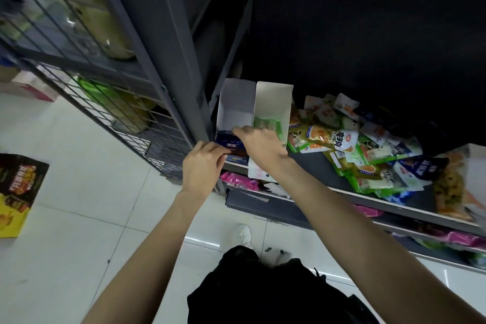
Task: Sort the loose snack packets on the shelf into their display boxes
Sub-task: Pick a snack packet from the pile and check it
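display boxes (273, 102): 2 | hands in left box (235, 102): 2

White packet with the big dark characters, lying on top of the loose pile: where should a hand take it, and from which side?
Judging by its pose, the white packet lies flat on top of the pile, so pinch its near sealed edge, coming from the shelf front, above the green packets.

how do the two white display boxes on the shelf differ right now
The left box holds dark blue packets; the right box holds green packets. The left hand and right hand work at the left box's front, while nothing reaches into the right box. The left box stands at the shelf's end by the post; the right box borders the loose pile. Both are white inside, open-topped and side by side.
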Demonstrator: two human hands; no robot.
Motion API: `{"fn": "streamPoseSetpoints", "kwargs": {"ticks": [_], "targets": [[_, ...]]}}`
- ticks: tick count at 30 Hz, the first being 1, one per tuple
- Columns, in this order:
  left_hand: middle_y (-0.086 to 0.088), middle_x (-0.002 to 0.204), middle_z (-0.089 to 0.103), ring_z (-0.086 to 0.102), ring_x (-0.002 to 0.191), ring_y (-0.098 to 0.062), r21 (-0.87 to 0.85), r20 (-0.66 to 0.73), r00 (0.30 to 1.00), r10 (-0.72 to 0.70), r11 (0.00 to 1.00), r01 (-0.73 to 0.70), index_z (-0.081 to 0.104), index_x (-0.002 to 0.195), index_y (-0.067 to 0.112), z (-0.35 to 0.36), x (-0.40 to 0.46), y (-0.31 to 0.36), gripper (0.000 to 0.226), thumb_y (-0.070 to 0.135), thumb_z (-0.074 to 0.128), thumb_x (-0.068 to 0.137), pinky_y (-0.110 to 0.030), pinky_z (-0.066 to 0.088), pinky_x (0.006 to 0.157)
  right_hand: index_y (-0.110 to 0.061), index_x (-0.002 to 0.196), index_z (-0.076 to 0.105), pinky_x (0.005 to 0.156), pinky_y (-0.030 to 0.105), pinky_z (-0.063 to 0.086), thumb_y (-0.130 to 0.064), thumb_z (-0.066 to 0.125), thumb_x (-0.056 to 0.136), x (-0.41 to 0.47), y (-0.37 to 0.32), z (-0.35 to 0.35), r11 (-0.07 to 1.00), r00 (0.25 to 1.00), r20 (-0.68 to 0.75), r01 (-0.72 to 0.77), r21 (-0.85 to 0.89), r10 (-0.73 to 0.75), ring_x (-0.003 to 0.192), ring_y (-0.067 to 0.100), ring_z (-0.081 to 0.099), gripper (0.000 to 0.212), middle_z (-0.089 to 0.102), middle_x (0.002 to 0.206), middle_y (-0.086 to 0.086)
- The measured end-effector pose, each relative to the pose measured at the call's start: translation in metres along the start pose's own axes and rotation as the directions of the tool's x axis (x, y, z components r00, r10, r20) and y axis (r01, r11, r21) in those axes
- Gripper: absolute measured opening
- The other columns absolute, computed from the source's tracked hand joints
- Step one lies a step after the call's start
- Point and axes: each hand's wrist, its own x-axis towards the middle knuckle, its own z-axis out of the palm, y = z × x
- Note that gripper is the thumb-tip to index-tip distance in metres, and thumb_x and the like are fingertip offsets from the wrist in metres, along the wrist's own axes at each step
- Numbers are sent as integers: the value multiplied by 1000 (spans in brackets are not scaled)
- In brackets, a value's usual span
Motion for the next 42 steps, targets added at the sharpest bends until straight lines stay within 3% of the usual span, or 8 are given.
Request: {"fn": "streamPoseSetpoints", "kwargs": {"ticks": [6, 11, 19, 25, 30, 32, 37, 42], "targets": [[3, 80, 71, 63, 73, -21, -12, -6, 1000, -7, 1000, 6, 74, 86, 19, 1, -2, 0, 24, 5, 78, 68, -25, 51, 53, -12, 120, 53, 91, 37, 36, -11, 41, 94, 7, -3, 14, 993, 992, 130, 14, -118, 1, 98, 27, 60, 28, 66, 108, 7], [2, 91, 70, 59, 84, -22, -101, -8, 1000, -16, 995, 15, 70, 95, 18, -21, -5, 16, 26, 13, 62, 71, -29, 53, 67, -17, 135, 49, 104, 33, 28, -29, 42, 100, -21, 16, 5, 882, 991, 124, -18, 470, -45, 126, 22, 43, 38, 54, 134, 6], [5, 83, 65, 58, 78, -11, -449, -120, 986, 113, 880, -156, 65, 94, 12, -19, 12, 112, 17, 20, 56, 83, -26, 48, 72, -17, 116, 64, 78, 31, 53, -19, 52, 97, -161, 104, 5, 729, 921, -113, -216, 649, 374, 89, 15, 65, 23, 70, 104, 0], [5, 100, 65, 58, 93, -14, -437, 104, 969, 225, 885, -158, 60, 110, 18, 50, 47, 196, 25, 25, 56, 86, -30, 50, 76, -14, 105, 68, 51, 36, 54, -12, 52, 92, -221, 186, 35, 762, 812, -172, -419, 493, 557, 62, 19, 65, 20, 72, 81, 4], [-2, 135, 49, 47, 123, -21, -214, 371, 911, 179, 971, -103, 43, 136, 18, 128, 70, 227, 49, 33, 54, 91, -32, 37, 99, -6, 112, 67, 83, 43, 52, 1, 52, 86, -210, 248, 48, 866, 841, -250, -408, 288, 480, 104, 32, 59, 31, 65, 112, 14], [-1, 146, 37, 36, 133, -21, -137, 448, 884, 134, 987, -80, 34, 142, 19, 153, 70, 227, 56, 38, 50, 92, -35, 28, 108, -4, 112, 66, 86, 46, 49, 5, 59, 80, -198, 271, 55, 907, 870, -259, -397, 137, 420, 103, 39, 58, 33, 63, 111, 20], [-1, 155, 21, 20, 142, -21, -60, 533, 842, 86, 996, -64, 26, 146, 22, 186, 60, 221, 63, 44, 48, 92, -43, 19, 116, -20, 117, 64, 110, 51, 28, -4, 60, 81, -167, 307, 68, 899, 902, -35, -432, -76, 430, 135, 41, 31, 39, 33, 148, 17], [0, 152, 26, 22, 141, -19, -59, 519, 852, 74, 997, -50, 26, 146, 22, 190, 60, 222, 62, 45, 47, 92, -43, 18, 116, -13, 142, 35, 97, 41, 42, -19, 36, 98, -168, 298, 79, 873, 838, 247, -455, -173, 486, 122, 31, 48, 45, 44, 141, 14]]}}
